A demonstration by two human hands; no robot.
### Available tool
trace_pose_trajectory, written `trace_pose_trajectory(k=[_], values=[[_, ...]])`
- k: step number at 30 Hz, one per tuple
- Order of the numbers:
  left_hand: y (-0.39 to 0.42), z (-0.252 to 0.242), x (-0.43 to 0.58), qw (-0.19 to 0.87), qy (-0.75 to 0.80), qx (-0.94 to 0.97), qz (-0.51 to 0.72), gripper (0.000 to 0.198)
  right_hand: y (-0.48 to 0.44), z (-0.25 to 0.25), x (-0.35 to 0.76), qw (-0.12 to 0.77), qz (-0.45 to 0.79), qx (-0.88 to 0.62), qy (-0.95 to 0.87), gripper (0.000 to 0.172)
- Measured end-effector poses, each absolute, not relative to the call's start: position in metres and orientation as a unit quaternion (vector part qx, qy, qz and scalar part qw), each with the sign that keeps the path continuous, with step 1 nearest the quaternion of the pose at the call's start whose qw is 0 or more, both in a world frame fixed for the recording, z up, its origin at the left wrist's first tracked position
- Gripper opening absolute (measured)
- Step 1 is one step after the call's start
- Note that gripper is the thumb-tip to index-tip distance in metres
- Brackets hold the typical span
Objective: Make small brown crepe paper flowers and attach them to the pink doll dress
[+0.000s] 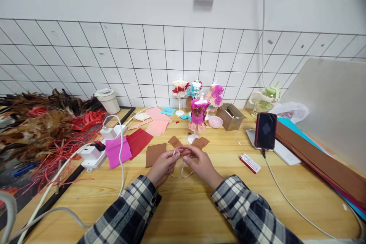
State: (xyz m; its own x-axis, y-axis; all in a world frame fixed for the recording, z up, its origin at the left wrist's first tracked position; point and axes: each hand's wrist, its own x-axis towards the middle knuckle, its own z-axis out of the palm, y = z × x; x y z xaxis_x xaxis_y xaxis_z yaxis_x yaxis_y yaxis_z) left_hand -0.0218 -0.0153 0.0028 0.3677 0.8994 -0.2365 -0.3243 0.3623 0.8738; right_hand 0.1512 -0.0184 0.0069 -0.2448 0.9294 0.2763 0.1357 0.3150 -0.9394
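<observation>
My left hand (165,163) and my right hand (200,163) meet above the table's middle, fingers closed in a pinch. Both grip a thin pale strip (187,175) whose loose loops hang below; whether it is paper or cord I cannot tell. Just beyond my fingertips lie two brown crepe paper pieces, one on the left (174,141) and one on the right (201,143). A stack of brown paper squares (156,154) rests beside my left hand. Behind my hands a small dress form (199,114) stands upright, in a magenta top with a brown bow and a peach skirt.
Several more dressed forms (180,89) stand behind, near an open cardboard box (230,117) and a pink bowl (215,122). Magenta (117,152), red (139,143) and pink paper (156,120), power strips (93,157) and feathers (42,118) lie left. A phone (265,131) with cable is right.
</observation>
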Motion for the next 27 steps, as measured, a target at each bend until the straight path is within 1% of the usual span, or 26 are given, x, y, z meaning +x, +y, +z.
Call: trace_pose_trajectory(k=[2, 5, 8, 11, 15, 18, 20, 23, 25, 27], values=[[-0.017, 0.002, -0.018, 0.715, 0.392, 0.413, 0.406, 0.055, -0.022, 0.004, 0.145, 0.463, 0.453, -0.436, -0.625, 0.047], [-0.019, 0.001, -0.016, 0.693, 0.399, 0.470, 0.372, 0.063, -0.020, 0.000, 0.142, 0.468, 0.508, -0.450, -0.566, 0.055], [-0.020, -0.001, -0.014, 0.633, 0.424, 0.547, 0.347, 0.061, -0.018, -0.003, 0.144, 0.472, 0.555, -0.430, -0.533, 0.052], [-0.021, -0.004, -0.012, 0.572, 0.440, 0.589, 0.363, 0.054, -0.020, -0.005, 0.143, 0.470, 0.602, -0.417, -0.492, 0.049], [-0.027, -0.005, -0.006, 0.563, 0.443, 0.593, 0.368, 0.055, -0.025, -0.008, 0.140, 0.483, 0.635, -0.403, -0.449, 0.057], [-0.029, -0.001, -0.004, 0.556, 0.459, 0.597, 0.352, 0.060, -0.024, -0.010, 0.142, 0.482, 0.626, -0.416, -0.450, 0.057], [-0.027, 0.001, -0.006, 0.541, 0.474, 0.608, 0.337, 0.055, -0.022, -0.010, 0.148, 0.472, 0.624, -0.425, -0.456, 0.058], [-0.023, 0.003, -0.013, 0.566, 0.484, 0.603, 0.286, 0.041, -0.021, -0.008, 0.165, 0.444, 0.610, -0.448, -0.480, 0.054], [-0.021, 0.002, -0.018, 0.623, 0.477, 0.561, 0.264, 0.039, -0.026, -0.004, 0.180, 0.402, 0.611, -0.453, -0.510, 0.048], [-0.021, 0.001, -0.023, 0.684, 0.449, 0.509, 0.267, 0.036, -0.037, 0.002, 0.197, 0.346, 0.626, -0.442, -0.542, 0.041]])
